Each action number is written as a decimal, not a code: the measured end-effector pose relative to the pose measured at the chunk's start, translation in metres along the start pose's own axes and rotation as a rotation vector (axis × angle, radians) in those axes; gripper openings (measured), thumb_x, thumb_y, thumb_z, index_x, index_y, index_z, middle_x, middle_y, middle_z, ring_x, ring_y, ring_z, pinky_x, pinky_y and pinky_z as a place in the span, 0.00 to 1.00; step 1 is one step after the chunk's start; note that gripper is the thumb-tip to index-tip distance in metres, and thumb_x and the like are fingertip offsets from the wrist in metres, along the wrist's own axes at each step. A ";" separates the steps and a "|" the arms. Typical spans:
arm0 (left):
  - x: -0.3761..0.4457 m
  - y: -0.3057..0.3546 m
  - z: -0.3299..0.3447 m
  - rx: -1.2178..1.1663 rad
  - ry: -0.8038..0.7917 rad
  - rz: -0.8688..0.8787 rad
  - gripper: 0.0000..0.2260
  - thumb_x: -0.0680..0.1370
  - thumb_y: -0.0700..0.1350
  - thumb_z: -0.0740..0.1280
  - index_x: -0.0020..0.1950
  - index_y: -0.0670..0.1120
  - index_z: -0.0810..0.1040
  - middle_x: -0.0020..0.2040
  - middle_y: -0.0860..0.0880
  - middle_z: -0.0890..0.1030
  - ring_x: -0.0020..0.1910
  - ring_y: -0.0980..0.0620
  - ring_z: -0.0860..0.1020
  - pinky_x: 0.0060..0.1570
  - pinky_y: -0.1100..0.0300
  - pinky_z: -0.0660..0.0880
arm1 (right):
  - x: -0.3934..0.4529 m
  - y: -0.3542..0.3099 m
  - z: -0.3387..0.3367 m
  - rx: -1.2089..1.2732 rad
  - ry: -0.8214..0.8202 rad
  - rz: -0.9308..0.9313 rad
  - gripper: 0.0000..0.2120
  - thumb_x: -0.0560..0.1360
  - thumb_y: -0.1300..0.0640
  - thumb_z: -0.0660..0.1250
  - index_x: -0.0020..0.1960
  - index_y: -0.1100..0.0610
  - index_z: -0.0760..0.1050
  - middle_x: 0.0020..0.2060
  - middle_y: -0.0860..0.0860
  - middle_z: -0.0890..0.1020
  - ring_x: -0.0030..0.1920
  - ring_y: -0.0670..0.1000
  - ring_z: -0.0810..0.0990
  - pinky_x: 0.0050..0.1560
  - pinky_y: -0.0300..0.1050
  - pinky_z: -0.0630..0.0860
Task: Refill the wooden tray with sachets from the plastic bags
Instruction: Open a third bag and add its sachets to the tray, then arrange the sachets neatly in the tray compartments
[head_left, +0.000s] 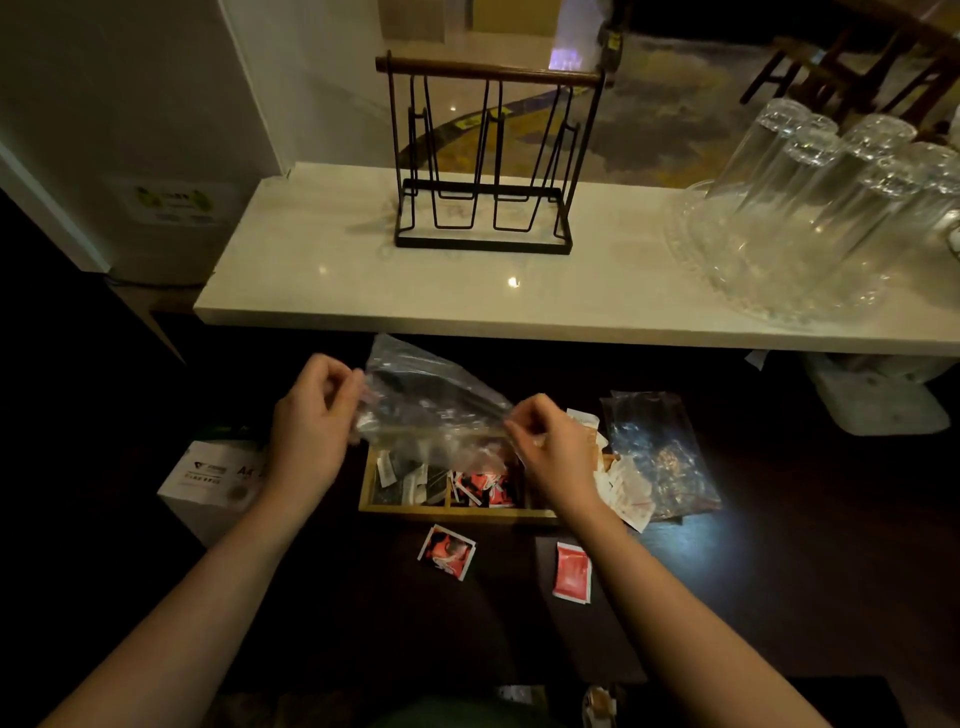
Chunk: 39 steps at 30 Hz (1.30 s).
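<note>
Clear plastic bag (431, 400) is stretched above the wooden tray (452, 512), pinched at one edge by the left hand (311, 421) and at the other by the right hand (550, 449). Red sachets (483, 486) fill the tray's middle compartment; another red sachet (571, 571) lies just before the tray.

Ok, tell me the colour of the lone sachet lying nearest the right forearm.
Red, with a pale edge. The sachet shows best in the head view, on the dark surface.
</note>
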<state>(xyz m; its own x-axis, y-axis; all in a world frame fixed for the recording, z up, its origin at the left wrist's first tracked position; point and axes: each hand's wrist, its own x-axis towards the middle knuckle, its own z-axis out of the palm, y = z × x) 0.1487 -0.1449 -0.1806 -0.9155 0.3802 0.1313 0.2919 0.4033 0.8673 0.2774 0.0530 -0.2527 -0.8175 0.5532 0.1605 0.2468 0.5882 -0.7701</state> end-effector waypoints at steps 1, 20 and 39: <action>-0.006 -0.007 0.007 0.025 -0.033 -0.028 0.04 0.80 0.45 0.59 0.46 0.48 0.72 0.41 0.50 0.80 0.37 0.53 0.80 0.32 0.60 0.74 | -0.004 0.010 -0.010 -0.022 0.056 0.014 0.08 0.74 0.59 0.69 0.42 0.49 0.71 0.36 0.44 0.77 0.38 0.44 0.77 0.37 0.36 0.71; -0.101 -0.118 0.110 1.069 -0.846 0.609 0.26 0.49 0.44 0.81 0.47 0.47 0.83 0.42 0.47 0.84 0.39 0.49 0.82 0.28 0.59 0.78 | -0.049 0.150 -0.091 -0.515 0.391 0.668 0.13 0.74 0.55 0.61 0.58 0.53 0.70 0.45 0.60 0.81 0.43 0.63 0.79 0.40 0.51 0.74; -0.078 -0.088 0.110 -0.001 -0.668 -0.465 0.10 0.79 0.41 0.63 0.60 0.46 0.72 0.54 0.45 0.81 0.42 0.51 0.83 0.40 0.55 0.82 | -0.106 0.117 0.000 -0.638 -0.539 0.384 0.25 0.70 0.49 0.72 0.62 0.54 0.67 0.61 0.53 0.74 0.59 0.53 0.75 0.53 0.49 0.78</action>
<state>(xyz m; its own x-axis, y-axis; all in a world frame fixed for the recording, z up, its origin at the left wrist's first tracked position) 0.2244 -0.1183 -0.3200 -0.5842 0.5910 -0.5563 -0.0780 0.6413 0.7633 0.3931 0.0629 -0.3605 -0.7126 0.5222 -0.4684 0.6610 0.7235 -0.1990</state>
